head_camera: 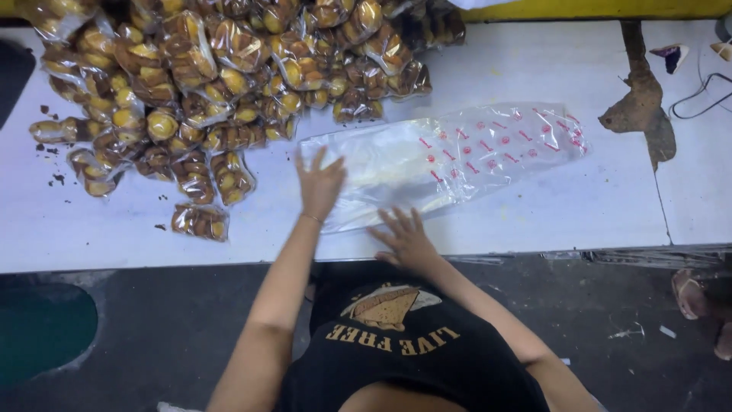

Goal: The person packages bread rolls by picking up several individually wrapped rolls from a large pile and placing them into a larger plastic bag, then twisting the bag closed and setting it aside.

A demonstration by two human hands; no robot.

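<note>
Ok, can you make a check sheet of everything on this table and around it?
Surface: white table, crumbs at left, worn brown patch at right.
Job's things: large clear plastic bag with red print, lying flat.
Clutter: heap of small bagged pastries.
Grippers: left hand and right hand flat on the bag, fingers spread.
Cables: dark cable at far right.
Surroundings: dark floor; another person's sandalled foot.
</note>
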